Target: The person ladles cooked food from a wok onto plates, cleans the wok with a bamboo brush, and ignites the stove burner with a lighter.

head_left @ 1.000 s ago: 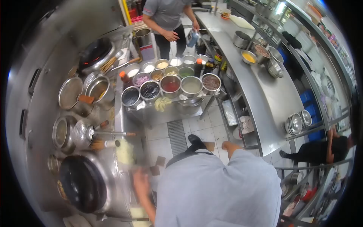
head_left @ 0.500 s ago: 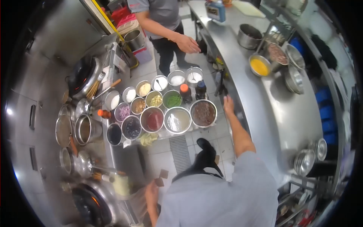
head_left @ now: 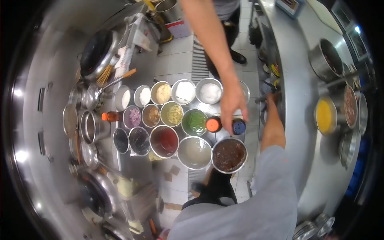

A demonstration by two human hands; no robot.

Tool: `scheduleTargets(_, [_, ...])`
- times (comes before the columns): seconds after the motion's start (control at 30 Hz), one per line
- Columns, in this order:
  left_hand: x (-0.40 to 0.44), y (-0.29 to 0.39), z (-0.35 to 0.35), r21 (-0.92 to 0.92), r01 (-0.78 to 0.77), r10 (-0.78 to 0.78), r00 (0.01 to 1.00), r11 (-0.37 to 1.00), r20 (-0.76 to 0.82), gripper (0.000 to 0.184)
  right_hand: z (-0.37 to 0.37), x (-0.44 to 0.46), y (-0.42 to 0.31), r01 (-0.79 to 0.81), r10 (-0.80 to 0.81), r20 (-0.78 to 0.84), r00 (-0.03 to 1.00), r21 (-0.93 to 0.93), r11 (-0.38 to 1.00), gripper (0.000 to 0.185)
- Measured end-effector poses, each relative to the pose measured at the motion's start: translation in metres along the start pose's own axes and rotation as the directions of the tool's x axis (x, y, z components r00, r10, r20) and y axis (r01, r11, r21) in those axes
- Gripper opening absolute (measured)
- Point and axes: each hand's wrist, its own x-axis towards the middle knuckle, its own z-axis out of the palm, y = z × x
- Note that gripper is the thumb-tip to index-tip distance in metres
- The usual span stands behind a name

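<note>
My right arm stretches forward along the counter's inner edge. My right hand (head_left: 273,98) is at the side of the counter, beside a dark handle-like thing (head_left: 261,98); its fingers are too small and partly hidden to show a grip. My left hand cannot be made out. Ahead of me stand rows of metal pots, among them a pot of dark brown sauce (head_left: 229,156), a pot of cloudy liquid (head_left: 195,153) and a pot of chopped greens (head_left: 196,122). Another person's hand (head_left: 233,102) reaches down over an orange-capped bottle (head_left: 213,124) and a blue-capped bottle (head_left: 239,127).
On the left range are woks (head_left: 97,54), a metal pot (head_left: 93,126) and ladles. The right steel counter (head_left: 298,80) holds a bowl of yellow liquid (head_left: 326,116), a deep pot (head_left: 326,60) and stacked bowls (head_left: 310,230). The other person stands at the far end.
The other person's arm has come forward over the bottles. My right hand has moved forward to the counter's side. My left hand has dropped from sight. The view has shifted.
</note>
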Motion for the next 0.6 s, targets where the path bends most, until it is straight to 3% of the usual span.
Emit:
scheduleTargets(0.03, [-0.002, -0.001, 0.006, 0.005, -0.012, 0.012, 1.0, 1.0, 0.0, 0.034, 0.038, 0.075, 0.064, 0.009, -0.009, -0.01, 1.0, -0.014, 1.0, 0.07])
scheduleTargets(0.07, [-0.001, -0.006, 0.014, 0.029, -0.059, 0.059, 0.998, 0.998, 0.0, 0.034, 0.054, 0.102, 0.083, -0.035, 0.035, -0.001, 0.999, 0.015, 0.999, 0.079])
scheduleTargets(0.1, [0.003, -0.021, 0.022, 0.114, -0.179, 0.18, 0.984, 0.977, -0.001, 0.034, 0.064, 0.117, 0.104, 0.092, -0.087, -0.107, 0.99, 0.046, 0.995, 0.077])
scheduleTargets(0.13, [0.011, -0.048, 0.032, 0.387, -0.474, 0.515, 0.857, 0.791, -0.002, 0.034, 0.057, 0.099, 0.085, 0.075, -0.066, -0.074, 0.995, 0.117, 0.99, 0.072])
scheduleTargets(0.17, [0.005, -0.013, 0.02, 0.249, -0.507, 0.542, 0.835, 0.826, -0.099, 0.034, 0.052, 0.091, 0.075, 0.029, -0.03, -0.001, 1.0, 0.232, 0.972, 0.066])
scheduleTargets(0.2, [-0.015, 0.096, -0.002, -0.162, 0.269, -0.272, 0.962, 0.949, 0.005, 0.037, 0.049, 0.085, 0.07, -0.03, 0.001, 0.084, 0.996, 0.345, 0.938, 0.061])
scheduleTargets(0.23, [-0.002, 0.035, 0.012, -0.088, 0.075, -0.064, 0.99, 0.993, 0.127, 0.042, 0.044, 0.075, 0.063, -0.098, 0.023, 0.168, 0.985, 0.45, 0.888, 0.057])
scheduleTargets(0.3, [0.006, 0.034, 0.017, -0.017, 0.033, -0.035, 0.995, 0.999, -0.095, 0.041, 0.04, 0.052, 0.057, -0.219, 0.026, 0.329, 0.944, 0.567, 0.794, 0.05])
scheduleTargets(0.33, [0.007, 0.027, 0.02, -0.077, -0.051, 0.036, 0.981, 0.996, -0.189, 0.04, 0.03, 0.026, 0.057, -0.267, -0.008, 0.429, 0.903, 0.577, 0.772, 0.051])
scheduleTargets(0.37, [-0.004, 0.067, 0.001, -0.122, 0.028, -0.056, 0.971, 0.992, -0.232, 0.039, 0.009, -0.034, 0.032, -0.26, -0.002, 0.42, 0.908, 0.567, 0.782, 0.049])
scheduleTargets(0.4, [-0.003, 0.058, 0.0, -0.293, 0.033, -0.104, 0.968, 0.955, -0.23, 0.039, 0.004, -0.062, 0.037, -0.056, -0.132, 0.321, 0.938, 0.514, 0.856, 0.05])
scheduleTargets(0.43, [-0.001, 0.056, 0.007, -0.263, -0.016, -0.07, 0.947, 0.965, -0.313, 0.038, -0.004, -0.087, 0.047, 0.299, -0.36, 0.162, 0.919, 0.307, 0.903, 0.051])
scheduleTargets(0.47, [-0.01, 0.076, -0.004, -0.284, 0.064, -0.146, 0.949, 0.957, -0.278, 0.039, -0.015, -0.118, 0.062, 0.548, -0.549, 0.042, 0.835, 0.031, 0.836, 0.052])
scheduleTargets(0.5, [-0.013, 0.067, 0.009, -0.324, 0.07, -0.173, 0.937, 0.943, -0.303, 0.039, -0.03, -0.155, 0.074, 0.64, -0.652, -0.024, 0.758, -0.166, 0.75, 0.053])
scheduleTargets(0.53, [-0.013, 0.054, 0.022, -0.37, 0.021, -0.142, 0.943, 0.929, -0.301, 0.039, -0.032, -0.125, 0.131, 0.697, -0.677, 0.178, 0.714, -0.273, 0.663, 0.051])
scheduleTargets(0.57, [-0.013, 0.043, 0.034, -0.412, -0.031, -0.102, 0.949, 0.91, -0.298, 0.039, -0.055, -0.165, 0.14, 0.631, -0.561, 0.29, 0.776, -0.351, 0.692, 0.051])
scheduleTargets(0.6, [-0.022, 0.048, 0.036, -0.466, 0.036, -0.162, 0.959, 0.884, -0.232, 0.034, -0.065, -0.187, 0.171, 0.591, -0.501, 0.334, 0.798, -0.274, 0.759, 0.044])
